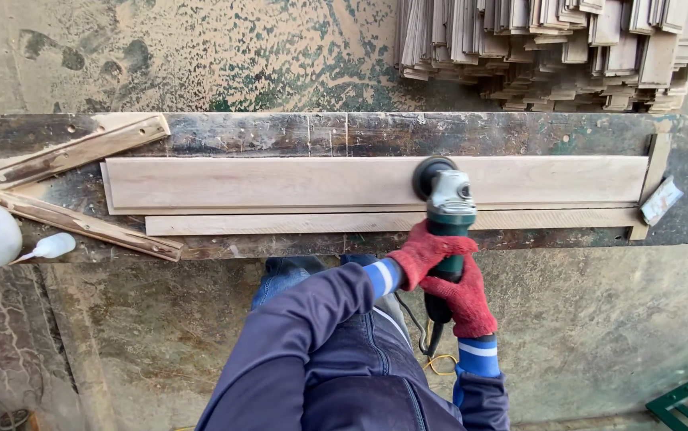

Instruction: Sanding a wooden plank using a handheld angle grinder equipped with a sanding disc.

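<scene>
A wide plank (280, 183) is laid lengthwise on the tabletop (519, 132), with a narrow strip (280, 224) just beside it on the near side. Both are butted against a stop block (654, 172) at the right end. Two slats (64, 152) forming a wedge are fixed at the left end. A grinder (445, 209) is set on the plank, right of centre, held by both hands: left hand (428, 249) in front, right hand (465, 299) behind it on the handle. A stack of boards (559, 48) is found on the floor beyond the tabletop, to the right.

small pale label (463, 190) on grinder head, oval-ish, grey-white; no packages, signs, screens
</scene>
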